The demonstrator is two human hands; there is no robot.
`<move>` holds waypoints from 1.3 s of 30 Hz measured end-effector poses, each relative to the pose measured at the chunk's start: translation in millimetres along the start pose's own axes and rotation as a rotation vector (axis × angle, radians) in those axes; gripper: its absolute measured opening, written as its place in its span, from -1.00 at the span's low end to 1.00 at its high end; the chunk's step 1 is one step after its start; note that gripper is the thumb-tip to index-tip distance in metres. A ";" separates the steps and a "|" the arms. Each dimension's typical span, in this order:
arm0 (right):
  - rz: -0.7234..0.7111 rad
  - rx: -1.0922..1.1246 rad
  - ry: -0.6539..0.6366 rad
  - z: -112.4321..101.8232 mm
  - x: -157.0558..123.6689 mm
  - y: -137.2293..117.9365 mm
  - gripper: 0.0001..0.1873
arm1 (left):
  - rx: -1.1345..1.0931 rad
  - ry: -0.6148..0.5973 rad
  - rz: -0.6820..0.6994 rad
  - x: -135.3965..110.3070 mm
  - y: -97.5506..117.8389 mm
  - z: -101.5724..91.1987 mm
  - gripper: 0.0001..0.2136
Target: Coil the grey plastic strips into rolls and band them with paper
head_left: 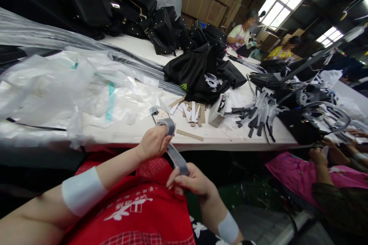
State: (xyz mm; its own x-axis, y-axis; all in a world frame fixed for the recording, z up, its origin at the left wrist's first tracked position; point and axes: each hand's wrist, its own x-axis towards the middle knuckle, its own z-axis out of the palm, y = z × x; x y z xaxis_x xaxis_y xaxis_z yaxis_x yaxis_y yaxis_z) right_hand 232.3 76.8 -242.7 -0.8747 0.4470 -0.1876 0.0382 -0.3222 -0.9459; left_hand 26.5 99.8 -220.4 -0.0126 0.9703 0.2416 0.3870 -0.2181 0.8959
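Observation:
My left hand is closed around the upper end of a grey strap, just in front of the white table's edge. My right hand pinches the lower end of the same strap, over my red apron. The strap runs diagonally between both hands, its top looped over my left fingers. Both wrists wear white bands.
Crumpled clear plastic bags cover the table's left. Card strips and grey straps lie ahead. Black bags pile in the middle and back. A person in pink sits at my right; two others work at the far end.

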 end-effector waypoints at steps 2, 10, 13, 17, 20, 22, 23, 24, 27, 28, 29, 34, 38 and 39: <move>-0.046 0.014 0.132 -18.5 -10.4 -12.2 -0.48 | 0.122 -0.171 0.050 -6.9 -7.3 3.9 -0.67; -0.135 -0.636 0.622 -62.7 -1.2 -9.4 -0.69 | -0.480 -0.738 -0.612 -12.2 11.9 12.7 -0.38; -0.124 -0.543 0.584 -56.1 3.0 5.3 -0.62 | -0.737 -0.688 -0.791 -11.0 11.7 9.9 -0.40; -0.113 -0.175 0.465 -41.8 10.4 29.7 -0.39 | -1.072 -0.522 -0.857 0.0 8.4 3.2 -0.47; -0.042 -0.105 0.519 -29.7 18.6 44.6 -0.41 | -1.263 -0.371 -0.847 16.8 10.9 -8.0 -0.48; 0.038 -0.161 0.526 -19.4 23.1 49.4 -0.48 | -1.322 -0.268 -0.812 28.7 13.5 -15.2 -0.52; 0.075 -0.189 0.488 -13.3 24.5 49.6 -0.51 | -1.327 -0.209 -0.776 33.8 14.0 -17.4 -0.56; 0.105 -0.210 0.425 -6.5 24.9 48.3 -0.52 | -1.308 -0.141 -0.730 37.8 13.7 -18.1 -0.61; 0.124 -0.194 0.188 12.9 21.4 34.4 -0.51 | -1.009 0.090 -0.540 40.2 6.5 -10.4 -0.71; 0.108 -0.155 0.134 16.6 18.9 27.3 -0.50 | -0.814 0.135 -0.458 36.8 2.6 -5.2 -0.74; 0.076 -0.103 0.117 17.8 16.1 19.6 -0.49 | -0.594 0.146 -0.370 31.5 -1.5 0.6 -0.77; -0.129 0.113 0.424 -12.8 3.2 -6.7 -0.51 | 0.132 -0.204 0.019 -4.1 -12.5 20.6 -0.80; 0.004 -0.193 0.382 -43.0 -3.3 -10.4 -0.59 | 0.222 -0.384 0.022 -10.6 -11.5 16.9 -0.67; 0.012 -0.350 0.411 -47.4 -4.5 -11.6 -0.62 | 0.187 -0.427 -0.020 -9.6 -11.5 14.7 -0.63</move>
State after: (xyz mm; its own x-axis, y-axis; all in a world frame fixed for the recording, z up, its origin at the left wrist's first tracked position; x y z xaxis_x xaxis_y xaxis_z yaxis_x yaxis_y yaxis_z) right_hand 258.7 118.1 -243.4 -0.6147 0.7573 -0.2206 0.2671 -0.0634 -0.9616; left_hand 35.7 94.6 -238.6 0.3441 0.9388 0.0147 0.5503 -0.2144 0.8070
